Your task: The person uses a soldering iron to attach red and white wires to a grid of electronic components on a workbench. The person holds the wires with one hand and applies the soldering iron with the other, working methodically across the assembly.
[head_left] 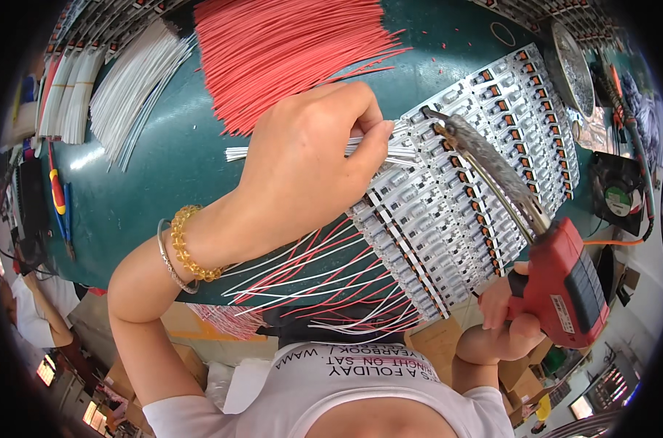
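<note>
My left hand point(309, 150) is closed around a bundle of thin white wires point(236, 154). Thumb and forefinger pinch the wires where they meet the upper left edge of a panel of small circuit boards point(437, 212). In my right hand point(510, 321) is a red and black soldering gun point(565, 281), gripped by its handle. Its long metal tip reaches over the panel and ends near the wire ends by my left fingers; whether it touches the board I cannot tell. Red and white wires point(324, 274) trail from the panel's lower left side.
A thick pile of red wires point(295, 51) lies beyond my left hand, with white wires point(138, 87) to its left. A red and yellow screwdriver point(57, 191) lies far left. On the right are a round metal dish point(571, 69) and a black fan point(618, 193).
</note>
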